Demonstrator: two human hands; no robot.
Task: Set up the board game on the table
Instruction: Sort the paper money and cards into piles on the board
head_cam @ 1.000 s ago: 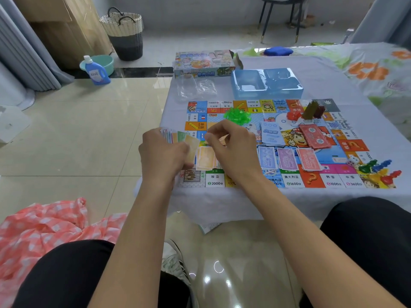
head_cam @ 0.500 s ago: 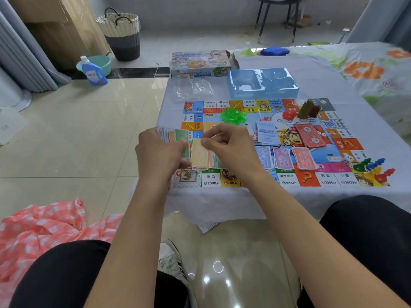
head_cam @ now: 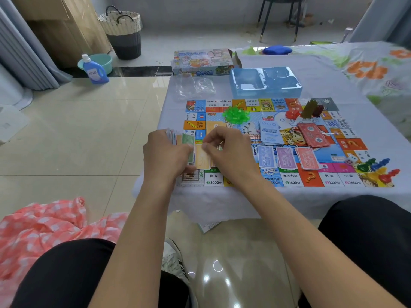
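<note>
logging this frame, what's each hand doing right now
Left hand: grips a stack of play money.
Right hand: pinches one bill off it.

Home living space: glossy tiled floor [head_cam: 73, 134], woven laundry basket [head_cam: 122, 30] and detergent bottle [head_cam: 94, 71] far left, grey curtains [head_cam: 20, 54], bedsheet-covered table [head_cam: 333, 72], chair [head_cam: 280, 16] far behind

We see both forearms bare, no sleeves, no watch, no rings. Left hand [head_cam: 164, 156] and right hand [head_cam: 231, 152] ungloved, mid-frame. Black trousers on both thighs, lower corners. Grey-white laced sneaker [head_cam: 173, 261] bottom centre.
</note>
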